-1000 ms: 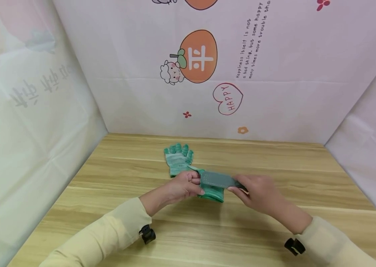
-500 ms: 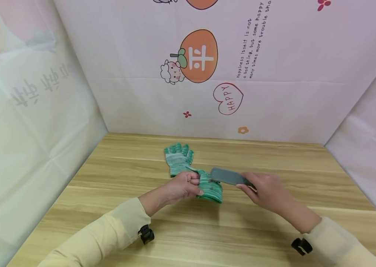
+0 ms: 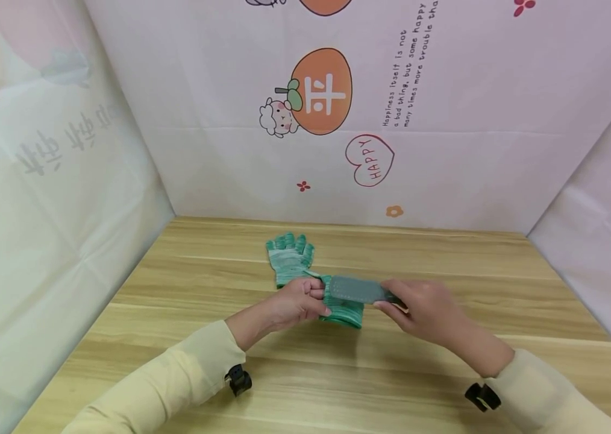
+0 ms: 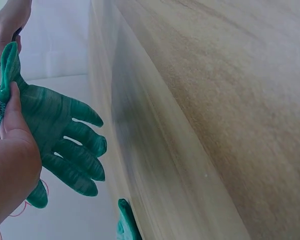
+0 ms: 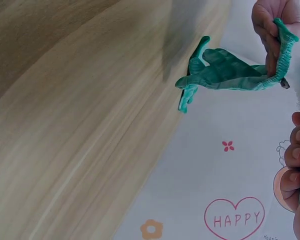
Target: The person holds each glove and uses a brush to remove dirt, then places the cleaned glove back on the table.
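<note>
In the head view my left hand (image 3: 296, 303) pinches a green-striped knit glove (image 3: 346, 316) near its cuff, above the table. Its fingers hang down, spread, in the left wrist view (image 4: 45, 112). My right hand (image 3: 429, 313) grips the handle of a flat grey brush (image 3: 357, 290), whose head lies across the cuff's upper part and hides some of it. Beside the glove's cuff in the right wrist view is a small dark speck (image 5: 285, 84). Another matching glove (image 3: 289, 259) lies flat on the table behind my left hand, fingers pointing away.
The wood-grain table (image 3: 202, 374) reaches back to a white printed cloth wall (image 3: 229, 175). Similar cloth walls stand at the left (image 3: 78, 241) and right (image 3: 604, 229). A black wrist camera (image 3: 238, 380) sits at the left sleeve, another (image 3: 482, 396) at the right.
The brush moved right off the cuff, uncovering dark specks on it, then came back left over it. My left hand and the glove stayed nearly still.
</note>
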### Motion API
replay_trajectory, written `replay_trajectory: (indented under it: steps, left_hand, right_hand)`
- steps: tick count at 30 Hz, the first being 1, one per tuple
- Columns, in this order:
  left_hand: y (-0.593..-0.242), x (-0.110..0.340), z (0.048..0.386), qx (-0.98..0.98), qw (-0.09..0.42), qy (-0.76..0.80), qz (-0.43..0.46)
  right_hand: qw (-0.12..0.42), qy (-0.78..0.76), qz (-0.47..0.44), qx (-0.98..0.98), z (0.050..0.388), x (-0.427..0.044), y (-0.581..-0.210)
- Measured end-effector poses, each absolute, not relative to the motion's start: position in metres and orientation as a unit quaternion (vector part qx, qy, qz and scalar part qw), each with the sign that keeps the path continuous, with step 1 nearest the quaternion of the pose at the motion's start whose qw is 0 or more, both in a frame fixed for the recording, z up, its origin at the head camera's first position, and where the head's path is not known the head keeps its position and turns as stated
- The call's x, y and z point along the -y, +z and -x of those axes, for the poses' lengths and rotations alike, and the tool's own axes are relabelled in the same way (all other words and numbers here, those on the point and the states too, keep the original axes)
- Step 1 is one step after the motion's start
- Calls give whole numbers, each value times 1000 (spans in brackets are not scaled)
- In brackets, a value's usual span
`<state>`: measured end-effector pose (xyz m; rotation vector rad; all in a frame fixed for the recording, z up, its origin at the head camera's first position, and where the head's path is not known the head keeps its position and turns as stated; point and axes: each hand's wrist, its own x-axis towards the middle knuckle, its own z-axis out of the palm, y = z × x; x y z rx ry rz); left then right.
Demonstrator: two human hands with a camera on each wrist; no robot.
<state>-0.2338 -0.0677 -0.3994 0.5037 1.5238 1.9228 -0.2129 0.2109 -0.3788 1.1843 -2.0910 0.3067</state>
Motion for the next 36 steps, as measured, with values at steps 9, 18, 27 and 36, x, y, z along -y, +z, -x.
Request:
replay_trajectory:
  steps: [9,18,27,36]
  left_hand:
    - [-400,65,231,-569,342,726,-179]
    - [-401,62,230,-564,352,722,-193]
    - [-402,66,229,-568,348,723,-183]
    - [-401,73,232,-569,332,733,-169]
  right_hand:
    - [345,122,-467,805,214,-201,-383]
    - [355,129,-436,817,215,-193,-389]
    - [361,152,-429,814,217,-196,-385]
    - [347,141,-440,817,218,-226,-379]
